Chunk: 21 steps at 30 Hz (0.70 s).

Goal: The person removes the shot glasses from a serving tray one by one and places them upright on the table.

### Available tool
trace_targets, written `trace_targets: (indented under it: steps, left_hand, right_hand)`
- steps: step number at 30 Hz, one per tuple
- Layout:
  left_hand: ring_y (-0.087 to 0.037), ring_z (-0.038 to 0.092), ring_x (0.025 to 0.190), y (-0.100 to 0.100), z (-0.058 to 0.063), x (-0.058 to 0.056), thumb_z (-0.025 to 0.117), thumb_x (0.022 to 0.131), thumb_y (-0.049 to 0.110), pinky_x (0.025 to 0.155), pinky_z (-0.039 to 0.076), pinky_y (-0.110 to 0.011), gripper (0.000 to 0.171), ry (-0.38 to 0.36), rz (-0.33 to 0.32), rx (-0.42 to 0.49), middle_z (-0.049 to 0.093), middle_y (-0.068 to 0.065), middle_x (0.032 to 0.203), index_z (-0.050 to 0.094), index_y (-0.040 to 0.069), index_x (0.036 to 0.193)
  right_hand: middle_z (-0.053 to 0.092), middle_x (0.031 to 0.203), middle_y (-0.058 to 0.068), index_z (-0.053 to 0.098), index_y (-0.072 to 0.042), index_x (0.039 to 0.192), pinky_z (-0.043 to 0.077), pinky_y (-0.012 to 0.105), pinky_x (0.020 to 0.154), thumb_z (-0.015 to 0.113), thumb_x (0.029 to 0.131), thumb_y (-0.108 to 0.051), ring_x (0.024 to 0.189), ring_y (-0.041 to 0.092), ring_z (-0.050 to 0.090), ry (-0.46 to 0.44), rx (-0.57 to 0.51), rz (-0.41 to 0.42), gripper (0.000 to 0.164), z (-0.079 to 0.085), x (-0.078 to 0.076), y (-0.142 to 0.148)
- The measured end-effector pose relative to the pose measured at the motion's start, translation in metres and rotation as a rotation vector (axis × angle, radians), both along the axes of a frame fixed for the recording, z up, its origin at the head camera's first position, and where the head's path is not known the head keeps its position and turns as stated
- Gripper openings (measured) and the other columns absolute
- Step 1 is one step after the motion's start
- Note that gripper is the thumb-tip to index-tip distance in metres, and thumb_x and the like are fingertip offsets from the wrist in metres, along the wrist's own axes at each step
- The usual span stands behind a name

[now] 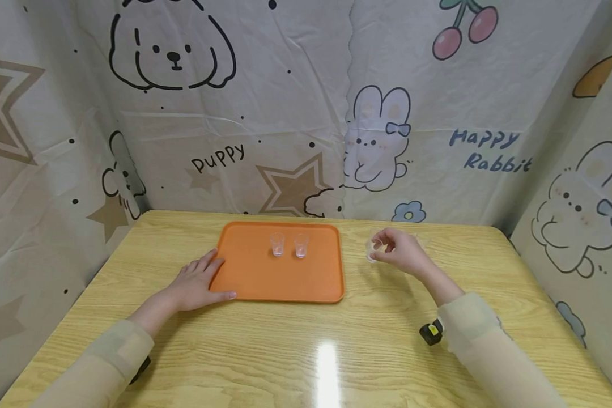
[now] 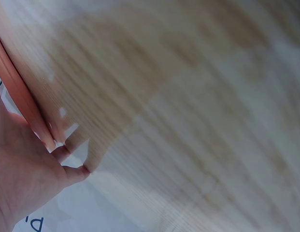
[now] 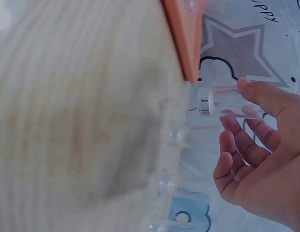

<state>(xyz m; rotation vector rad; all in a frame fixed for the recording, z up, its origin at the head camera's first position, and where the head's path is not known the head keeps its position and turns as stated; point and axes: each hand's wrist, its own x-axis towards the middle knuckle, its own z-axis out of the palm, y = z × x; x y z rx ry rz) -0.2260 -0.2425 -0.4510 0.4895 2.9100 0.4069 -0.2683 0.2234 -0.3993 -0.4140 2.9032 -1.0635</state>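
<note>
My right hand [image 1: 398,249] pinches a small clear shot glass [image 3: 220,101] between thumb and fingers, right of the orange tray [image 1: 275,283]. In the right wrist view the glass lies sideways across the picture, its thick base away from the palm. Two more clear shot glasses, a left one [image 1: 277,245] and a right one [image 1: 301,246], stand upright side by side on the tray's back half. With fingers spread, my left hand [image 1: 196,286] rests at the tray's left edge, thumb on the front left corner.
Further clear glasses [image 3: 176,137] stand on the wooden table [image 1: 285,340] beyond the right hand, mostly hidden by it in the head view. A printed cloth [image 1: 285,113] hangs close behind the table and along both sides.
</note>
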Motion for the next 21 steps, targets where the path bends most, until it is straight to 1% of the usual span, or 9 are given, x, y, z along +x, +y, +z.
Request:
trace_targets:
  steps: [6, 12, 17, 21]
  left_hand:
    - [-0.050, 0.020, 0.135, -0.001, -0.001, 0.000, 0.049, 0.077, 0.078, 0.102, 0.016, -0.070, 0.106, -0.002, -0.001, -0.001, 0.009, -0.021, 0.156, 0.027, 0.003, 0.148]
    - [-0.051, 0.019, 0.135, -0.001, 0.000, 0.000, 0.049, 0.077, 0.077, 0.102, 0.015, -0.070, 0.105, -0.002, -0.003, 0.001, 0.010, -0.021, 0.156, 0.027, 0.002, 0.148]
    - [-0.051, 0.020, 0.135, 0.001, 0.003, 0.001, 0.049, 0.077, 0.077, 0.102, 0.015, -0.070, 0.105, 0.002, -0.002, 0.004, 0.011, -0.022, 0.155, 0.028, 0.002, 0.148]
    - [-0.051, 0.019, 0.135, 0.000, 0.002, 0.001, 0.050, 0.077, 0.077, 0.103, 0.014, -0.069, 0.105, -0.005, 0.002, 0.007, 0.010, -0.021, 0.156, 0.027, 0.003, 0.148]
  right_hand:
    - [0.064, 0.097, 0.011, 0.062, -0.001, 0.108, 0.041, 0.026, 0.063, 0.075, 0.081, -0.017, 0.075, 0.017, 0.049, -0.023, -0.001, -0.023, 0.034, -0.015, 0.003, 0.006]
    - [0.064, 0.099, 0.012, 0.062, -0.001, 0.108, 0.043, 0.027, 0.067, 0.075, 0.081, -0.017, 0.077, 0.017, 0.051, -0.035, -0.006, -0.034, 0.034, -0.028, 0.001, 0.009]
    - [0.065, 0.101, 0.014, 0.061, -0.001, 0.109, 0.044, 0.029, 0.069, 0.074, 0.082, -0.017, 0.080, 0.018, 0.053, -0.041, -0.011, -0.030, 0.034, -0.032, 0.000, 0.013]
    - [0.065, 0.103, 0.014, 0.061, -0.001, 0.110, 0.044, 0.030, 0.071, 0.074, 0.082, -0.017, 0.083, 0.020, 0.055, -0.047, -0.015, -0.032, 0.035, -0.032, 0.001, 0.012]
